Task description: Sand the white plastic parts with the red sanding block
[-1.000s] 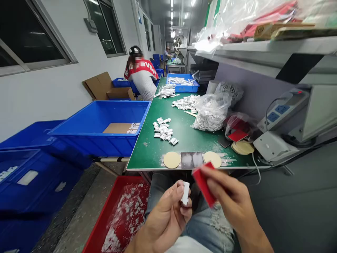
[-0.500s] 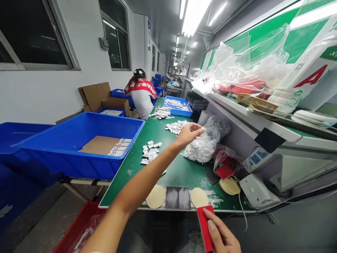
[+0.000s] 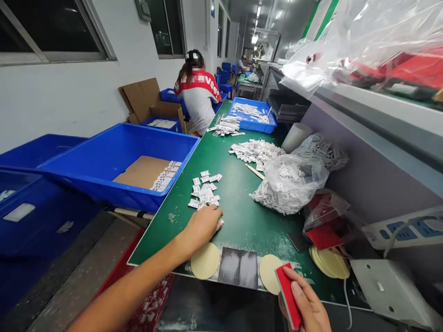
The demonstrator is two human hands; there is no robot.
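Note:
My left hand (image 3: pixel 204 226) is low over the green table, its fingers curled down at the near side of a small pile of white plastic pieces (image 3: pixel 204 190). A bit of white shows at its fingertips, but whether it is gripped is hidden. At the table's front edge, my right hand (image 3: pixel 308 302) grips a flat red block (image 3: pixel 290 295) with a pale edge, thumb and fingers along its sides. Between the hands a dark, dust-covered abrasive sheet (image 3: pixel 238 267) lies at the edge, flanked by a yellow disc (image 3: pixel 205 261) and another yellow disc (image 3: pixel 270 273).
A clear bag (image 3: pixel 294 180) spills white pieces on the right, near a larger heap (image 3: pixel 256 150). Yellow discs (image 3: pixel 328 262) are stacked beside a white metal box (image 3: pixel 391 286). Blue bins (image 3: pixel 138 198) line the left; a person (image 3: pixel 199 99) sits beyond. A shelf overhangs the right.
My left hand has come back from near the bag to the small pile of white pieces. My right hand keeps hold of the red block. The view has shifted and tilted down.

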